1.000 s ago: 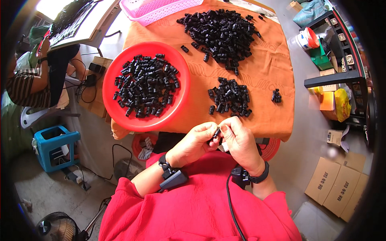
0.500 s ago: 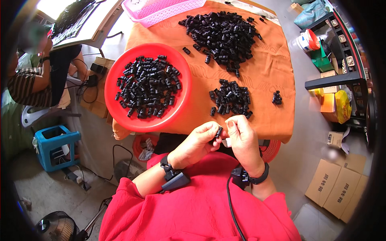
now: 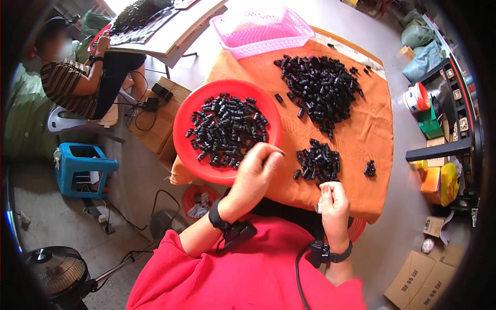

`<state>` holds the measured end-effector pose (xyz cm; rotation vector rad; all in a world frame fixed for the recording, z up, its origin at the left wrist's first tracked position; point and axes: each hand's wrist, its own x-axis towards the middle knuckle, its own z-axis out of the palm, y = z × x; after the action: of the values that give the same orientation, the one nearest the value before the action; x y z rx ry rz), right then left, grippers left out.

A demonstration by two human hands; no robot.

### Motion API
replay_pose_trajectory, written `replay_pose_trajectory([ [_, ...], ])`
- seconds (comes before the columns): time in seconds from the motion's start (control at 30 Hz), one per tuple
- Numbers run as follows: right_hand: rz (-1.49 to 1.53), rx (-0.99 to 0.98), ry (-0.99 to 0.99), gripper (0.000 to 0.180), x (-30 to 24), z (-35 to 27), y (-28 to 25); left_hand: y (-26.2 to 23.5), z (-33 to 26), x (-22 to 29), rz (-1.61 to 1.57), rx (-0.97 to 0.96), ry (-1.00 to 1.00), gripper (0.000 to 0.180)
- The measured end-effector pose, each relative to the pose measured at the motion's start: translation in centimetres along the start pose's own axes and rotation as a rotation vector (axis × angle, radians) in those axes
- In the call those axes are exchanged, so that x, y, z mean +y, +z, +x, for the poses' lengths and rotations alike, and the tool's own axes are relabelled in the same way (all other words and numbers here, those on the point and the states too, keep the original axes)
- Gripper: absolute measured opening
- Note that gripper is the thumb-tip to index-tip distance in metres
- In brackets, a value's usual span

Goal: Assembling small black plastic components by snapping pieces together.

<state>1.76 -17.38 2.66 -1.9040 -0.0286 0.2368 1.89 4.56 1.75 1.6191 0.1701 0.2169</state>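
My left hand (image 3: 258,168) is over the right front rim of a red round basin (image 3: 182,155), its fingers curled inward. What it holds, if anything, is hidden. My right hand (image 3: 336,206) is closed in a pinch at the front edge of the table, with a small white piece (image 3: 319,207) showing at its fingers. Many small black cylindrical plastic parts (image 3: 225,129) lie in the basin. A small pile of black parts (image 3: 318,161) sits just beyond my right hand, and a far larger heap (image 3: 323,90) lies behind it.
An orange cloth (image 3: 361,165) covers the table. At its far side stands a pink basket (image 3: 237,49). A tiny cluster of black parts (image 3: 370,168) lies near the right edge. Another person (image 3: 72,85) sits at far left. A blue stool (image 3: 85,170) and fan (image 3: 57,268) stand left, cartons (image 3: 421,279) right.
My left hand has moved away from my right hand, left and forward to the basin rim. The black part seen in its fingers is no longer visible. The whole view has shifted.
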Motion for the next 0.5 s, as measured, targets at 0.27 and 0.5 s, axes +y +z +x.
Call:
replay_pose_trajectory([
  [0.27,0.009,0.012,-0.011,0.015,0.3,0.4,-0.2,-5.6,4.6,-0.4,0.914,0.402,0.341,0.031],
  [0.5,0.044,0.022,-0.005,0.014,0.3,0.0,-0.4,-2.0,2.3,0.1,0.763,0.203,0.592,0.024],
])
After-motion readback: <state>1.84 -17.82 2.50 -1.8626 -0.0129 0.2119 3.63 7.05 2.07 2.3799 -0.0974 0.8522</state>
